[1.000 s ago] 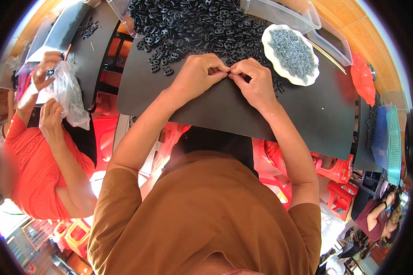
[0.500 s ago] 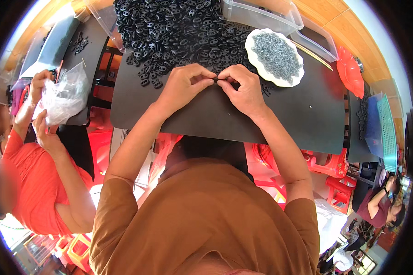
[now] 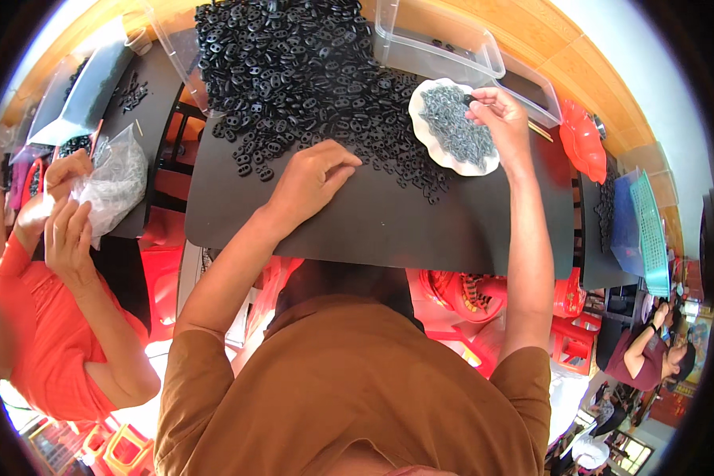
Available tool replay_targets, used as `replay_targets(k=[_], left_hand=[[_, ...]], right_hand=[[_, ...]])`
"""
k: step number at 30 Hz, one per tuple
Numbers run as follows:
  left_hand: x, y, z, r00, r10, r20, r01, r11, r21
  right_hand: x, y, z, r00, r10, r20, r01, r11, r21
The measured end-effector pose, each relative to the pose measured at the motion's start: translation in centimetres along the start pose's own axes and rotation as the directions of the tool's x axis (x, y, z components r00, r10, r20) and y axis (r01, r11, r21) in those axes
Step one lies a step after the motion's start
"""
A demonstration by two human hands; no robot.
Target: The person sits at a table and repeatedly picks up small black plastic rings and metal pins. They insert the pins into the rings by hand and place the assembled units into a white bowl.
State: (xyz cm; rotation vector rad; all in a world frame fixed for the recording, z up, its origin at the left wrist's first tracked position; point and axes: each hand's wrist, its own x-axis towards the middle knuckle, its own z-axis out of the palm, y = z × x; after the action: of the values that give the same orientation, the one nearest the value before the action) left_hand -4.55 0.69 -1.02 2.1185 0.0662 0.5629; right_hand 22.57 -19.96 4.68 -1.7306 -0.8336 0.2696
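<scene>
Over the far right of the table, my right hand (image 3: 504,127) hangs above a white scalloped plate (image 3: 484,168). Its thumb and fingers pinch a small black plastic piece (image 3: 467,100). Small clear grey slivers (image 3: 456,127) fill the plate. My left hand (image 3: 317,178) rests low over the table, its fingertips pressed together; what they hold, if anything, is hidden. Just beyond it spreads a big heap of black oval plastic pieces with holes (image 3: 293,79), thinning out toward the plate.
A clear plastic bin (image 3: 440,55) stands behind the plate, with a red dish (image 3: 585,143) to the right. On the left, a person in red (image 3: 71,317) handles a clear plastic bag (image 3: 115,182). Red stools (image 3: 575,341) stand beyond the table's near edge.
My right hand has left my left hand and moved right, over the plate, with a black piece. My left hand stays near the heap. The view has shifted slightly.
</scene>
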Motion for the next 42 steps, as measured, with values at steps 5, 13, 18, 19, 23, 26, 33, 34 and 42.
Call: replay_targets(k=[5, 13, 18, 19, 23, 26, 33, 34, 42], left_hand=[[0.1, -0.2, 0.3, 0.999, 0.048, -0.018, -0.048, 0.999, -0.004], [-0.4, -0.1, -0.2, 1.0, 0.015, -0.022, -0.013, 0.998, 0.062], [0.5, 0.5, 0.4, 0.999, 0.045, 0.03, -0.052, 0.963, 0.265], [0.6, 0.4, 0.5, 0.998, 0.054, 0.034, -0.061, 0.96, 0.274], [1.0, 0.2, 0.2, 0.998, 0.067, 0.011, -0.068, 0.964, 0.257], [0.5, 0.4, -1.3, 0.995, 0.016, -0.098, 0.008, 0.971, 0.238], [-2.8, 0.5, -5.8, 0.979, -0.061, -0.192, 0.136, 0.903, 0.408], [-3.0, 0.5, -5.8, 0.982, -0.045, -0.185, 0.121, 0.897, 0.424], [-1.0, 0.8, -3.6, 0.993, 0.043, -0.113, 0.02, 0.861, 0.509]], right_hand=[[6.6, -2.0, -0.3, 0.984, -0.114, -0.14, 0.125, 0.99, 0.069], [4.5, -3.0, 4.8, 0.965, -0.258, -0.054, 0.239, 0.943, -0.23], [-3.4, -3.4, 9.1, 0.899, -0.232, 0.37, 0.377, 0.842, -0.386], [-4.3, -3.3, 9.5, 0.902, -0.206, 0.38, 0.365, 0.834, -0.414], [-6.1, -2.6, 10.8, 0.884, -0.245, 0.399, 0.403, 0.83, -0.384], [-6.6, -2.1, 11.9, 0.881, -0.306, 0.361, 0.446, 0.79, -0.42], [-6.2, -2.0, 12.8, 0.804, -0.439, 0.401, 0.592, 0.654, -0.471], [-6.2, -2.0, 12.9, 0.79, -0.46, 0.406, 0.612, 0.638, -0.467], [-6.3, -2.5, 12.5, 0.731, -0.474, 0.491, 0.679, 0.577, -0.454]])
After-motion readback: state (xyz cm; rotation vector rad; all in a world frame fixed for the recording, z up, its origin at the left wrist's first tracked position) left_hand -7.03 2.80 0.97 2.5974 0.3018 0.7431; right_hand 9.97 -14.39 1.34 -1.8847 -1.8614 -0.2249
